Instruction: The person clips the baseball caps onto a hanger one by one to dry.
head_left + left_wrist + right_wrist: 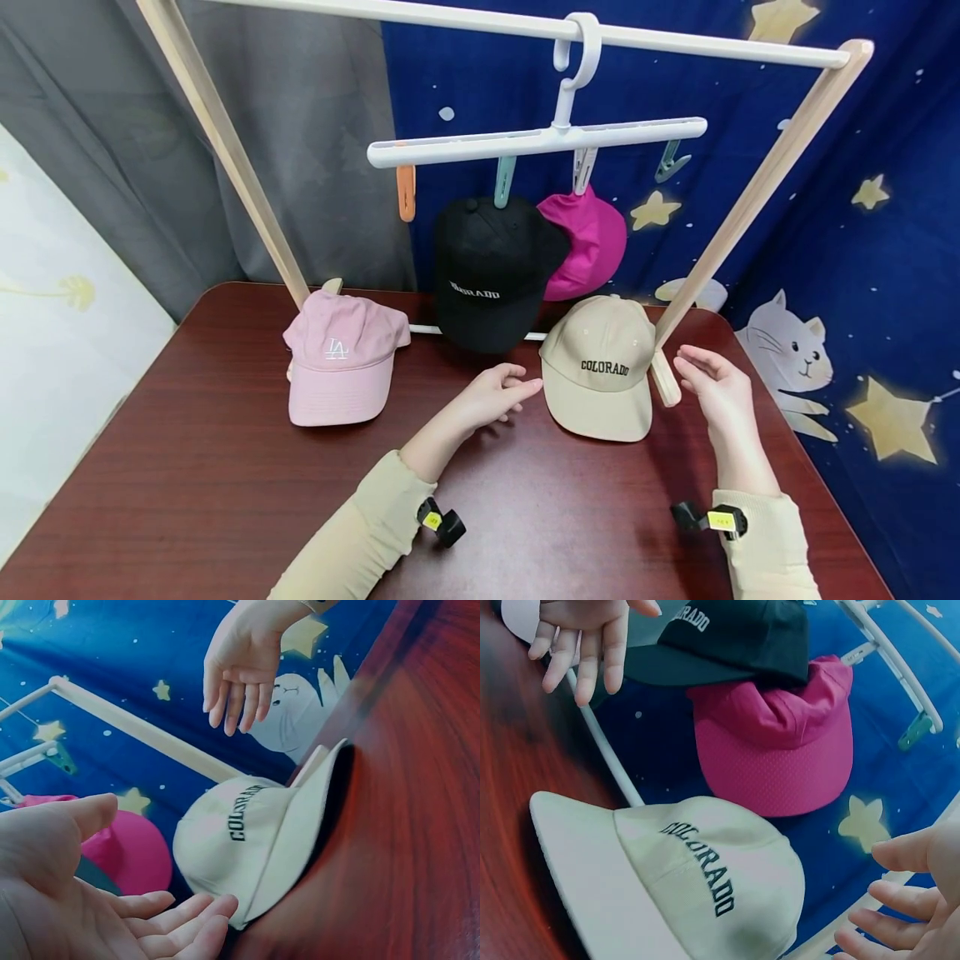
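Observation:
A beige cap (600, 367) with COLORADO lettering sits on the table between my two hands. My left hand (491, 396) is just left of its brim, fingers relaxed and holding nothing. On the other side, my right hand (716, 392) hovers past the rack's foot with loose fingers, apart from the cap. A black cap (487, 275) hangs from a teal clip (505, 182). Partly behind it, a magenta cap (588, 242) hangs from a white clip (583, 171). Both clips are on a white hanger (465, 148).
A pink cap (345, 358) lies at the left of the table (187, 467). The hanger hooks over the rack's white bar (712, 48). An orange clip (406, 193) and a dark green clip (670, 162) hold nothing. Wooden posts (772, 175) stand at the sides.

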Motion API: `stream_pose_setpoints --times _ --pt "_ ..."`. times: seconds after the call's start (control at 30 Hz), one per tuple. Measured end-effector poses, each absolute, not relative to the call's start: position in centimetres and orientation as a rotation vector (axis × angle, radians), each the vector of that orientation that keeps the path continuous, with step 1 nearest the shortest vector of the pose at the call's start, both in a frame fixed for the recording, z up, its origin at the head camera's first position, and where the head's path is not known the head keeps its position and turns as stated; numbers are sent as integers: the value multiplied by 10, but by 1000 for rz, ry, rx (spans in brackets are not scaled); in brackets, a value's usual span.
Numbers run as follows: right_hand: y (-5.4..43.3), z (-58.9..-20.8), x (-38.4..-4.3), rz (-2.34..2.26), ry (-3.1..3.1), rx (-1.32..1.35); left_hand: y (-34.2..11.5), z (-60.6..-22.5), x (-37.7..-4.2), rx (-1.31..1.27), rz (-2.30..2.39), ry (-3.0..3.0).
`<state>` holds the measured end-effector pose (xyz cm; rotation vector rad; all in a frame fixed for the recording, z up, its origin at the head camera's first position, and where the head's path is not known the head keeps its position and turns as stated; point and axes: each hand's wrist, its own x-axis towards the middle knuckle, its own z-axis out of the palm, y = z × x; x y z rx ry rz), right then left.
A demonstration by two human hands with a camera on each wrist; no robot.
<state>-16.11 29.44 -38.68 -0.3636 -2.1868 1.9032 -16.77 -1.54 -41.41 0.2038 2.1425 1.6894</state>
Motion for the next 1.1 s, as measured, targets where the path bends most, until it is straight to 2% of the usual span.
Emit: stream_pose_setpoints --times 0.43,1.1 --pt "303 -408 -155 1990 -2265 -442 -4 -426 -175 40 1743 2012" --pt "298 -432 -153 2004 -2439 -491 10 -440 -183 -43 1786 1976"
